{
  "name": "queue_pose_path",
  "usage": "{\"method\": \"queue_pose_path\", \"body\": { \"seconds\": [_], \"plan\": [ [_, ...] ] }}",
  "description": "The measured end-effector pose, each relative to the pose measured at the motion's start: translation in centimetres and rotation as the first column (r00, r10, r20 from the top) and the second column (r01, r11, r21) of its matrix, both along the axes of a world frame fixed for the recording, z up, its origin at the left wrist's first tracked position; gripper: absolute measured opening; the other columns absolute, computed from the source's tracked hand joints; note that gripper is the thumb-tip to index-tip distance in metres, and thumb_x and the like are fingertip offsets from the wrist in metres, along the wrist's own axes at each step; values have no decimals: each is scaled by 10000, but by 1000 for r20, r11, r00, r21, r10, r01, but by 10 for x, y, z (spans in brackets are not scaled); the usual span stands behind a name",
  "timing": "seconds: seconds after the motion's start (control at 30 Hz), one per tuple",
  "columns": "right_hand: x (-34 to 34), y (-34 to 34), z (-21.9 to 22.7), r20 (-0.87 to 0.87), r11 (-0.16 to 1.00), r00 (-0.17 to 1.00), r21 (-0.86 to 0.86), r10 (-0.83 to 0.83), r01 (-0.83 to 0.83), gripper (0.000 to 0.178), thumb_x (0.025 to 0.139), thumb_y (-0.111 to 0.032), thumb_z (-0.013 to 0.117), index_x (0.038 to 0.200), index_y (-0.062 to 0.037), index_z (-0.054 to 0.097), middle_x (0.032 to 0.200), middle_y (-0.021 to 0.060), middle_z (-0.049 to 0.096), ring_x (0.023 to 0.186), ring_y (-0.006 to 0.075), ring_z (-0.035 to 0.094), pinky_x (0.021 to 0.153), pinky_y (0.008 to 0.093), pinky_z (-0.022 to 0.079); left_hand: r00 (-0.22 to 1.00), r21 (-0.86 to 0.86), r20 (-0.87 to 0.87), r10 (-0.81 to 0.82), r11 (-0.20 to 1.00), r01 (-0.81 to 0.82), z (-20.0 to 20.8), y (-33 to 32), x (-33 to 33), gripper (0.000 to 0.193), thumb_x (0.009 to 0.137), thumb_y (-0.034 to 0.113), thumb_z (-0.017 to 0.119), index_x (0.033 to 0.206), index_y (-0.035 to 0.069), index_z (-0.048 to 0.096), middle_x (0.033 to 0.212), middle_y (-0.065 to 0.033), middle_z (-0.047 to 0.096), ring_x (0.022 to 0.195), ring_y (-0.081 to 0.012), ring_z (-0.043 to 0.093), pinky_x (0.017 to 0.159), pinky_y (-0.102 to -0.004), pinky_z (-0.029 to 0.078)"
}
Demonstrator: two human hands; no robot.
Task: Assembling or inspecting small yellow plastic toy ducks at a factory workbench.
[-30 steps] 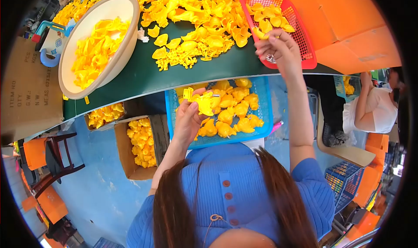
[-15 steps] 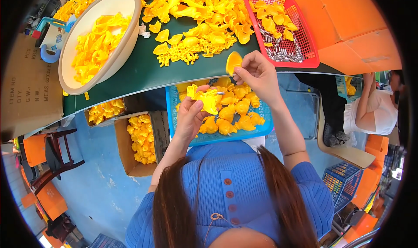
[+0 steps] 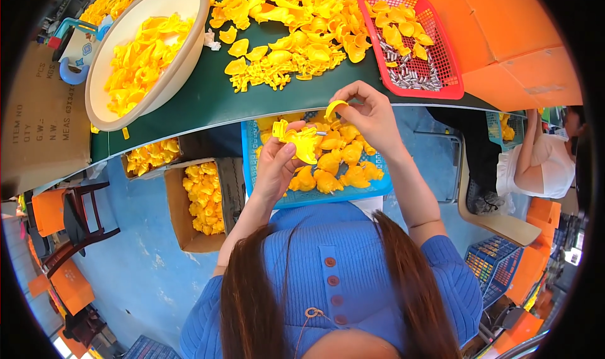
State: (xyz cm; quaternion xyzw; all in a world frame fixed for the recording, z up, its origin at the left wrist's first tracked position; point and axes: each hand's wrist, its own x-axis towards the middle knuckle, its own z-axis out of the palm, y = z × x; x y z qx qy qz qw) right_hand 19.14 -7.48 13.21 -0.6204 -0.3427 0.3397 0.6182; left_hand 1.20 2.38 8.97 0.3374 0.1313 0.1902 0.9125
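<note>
My left hand point(image 3: 275, 163) is closed on a yellow plastic part point(image 3: 301, 144) with a short metal pin point(image 3: 321, 133) sticking out on its right. To the upper right, my right hand point(image 3: 368, 116) pinches a curved yellow shell piece point(image 3: 335, 109), seen nearly edge-on. The two pieces are apart. Under both hands sits a blue plastic basket point(image 3: 248, 160) with several rounded yellow pieces point(image 3: 330, 163) in it. Ahead on the green tabletop point(image 3: 195, 91) lies a heap of loose yellow parts point(image 3: 283, 50).
A cream basin point(image 3: 196, 28) of yellow parts stands on the left. At right, a red basket point(image 3: 455, 75) holds shells and metal pins point(image 3: 416, 75) beside an orange box point(image 3: 498, 37). Cardboard boxes point(image 3: 178, 217) sit low left. Another person point(image 3: 535, 160) sits at far right.
My right hand has turned the yellow shell from facing broadside to nearly edge-on and moved it slightly down. My left hand keeps its hold, almost still.
</note>
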Motion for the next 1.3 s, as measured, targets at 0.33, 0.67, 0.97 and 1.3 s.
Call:
{"method": "queue_pose_path", "body": {
  "seconds": [0.33,0.67,0.97,1.3],
  "plan": [
    [-3,1,4,-182,993,980,97,79,-62,141,822,22,552,947,-31,513,880,44,582,790,80,558,668,203,445,1000,-5,11,-7,1000,7,0,0,1,473,874,220,576,1266,7,422,1213,-174,528,1020,-233,594,839,-346,520],
    [-7,6,6,-252,995,968,101,7,19,178,810,14,586,960,-32,500,879,58,595,780,95,586,630,196,463,999,10,22,-41,999,40,-1,2,0,475,878,235,574,1250,-25,435,1216,-184,527,1043,-240,586,873,-350,499],
    [-11,10,1,-133,996,991,83,-3,14,123,826,-17,594,933,-26,534,900,38,614,805,71,579,670,202,453,998,35,-10,-56,998,56,3,1,0,538,863,279,591,1258,-43,420,1210,-188,531,1040,-235,587,854,-341,508],
    [-28,10,9,412,994,910,-73,-47,84,90,768,-44,671,841,-39,619,813,7,615,730,74,540,620,220,414,998,73,-62,-30,997,34,-12,0,-4,538,853,299,612,1222,-48,429,1143,-159,568,1013,-220,600,828,-359,524]
  ]
}}
